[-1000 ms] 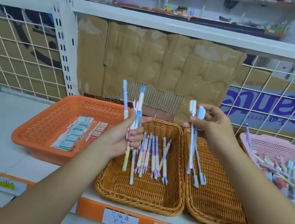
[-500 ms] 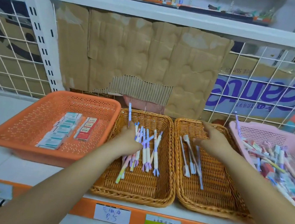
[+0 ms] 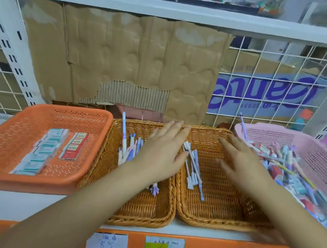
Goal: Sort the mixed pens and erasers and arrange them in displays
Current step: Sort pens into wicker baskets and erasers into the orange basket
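Note:
My left hand (image 3: pixel 162 154) hovers flat and empty over the left wicker basket (image 3: pixel 139 213), covering part of the purple-and-white pens (image 3: pixel 127 150) lying in it. My right hand (image 3: pixel 244 164) is spread open above the right wicker basket (image 3: pixel 219 217), just right of the white and lilac pens (image 3: pixel 193 168) lying there. The orange plastic basket (image 3: pixel 42 113) at the left holds rows of boxed erasers (image 3: pixel 52 151). The pink basket (image 3: pixel 308 141) at the right is heaped with mixed pens and erasers (image 3: pixel 288 170).
The baskets stand side by side on a white shelf with an orange front strip and price labels (image 3: pixel 164 246). Torn cardboard (image 3: pixel 125 61) and white wire grid (image 3: pixel 287 81) close the back. Another shelf board (image 3: pixel 172 11) runs overhead.
Both hands lowered the pens they held into the two wicker baskets and let go. The hands now lie open above the baskets, and the camera has tilted down closer to the shelf.

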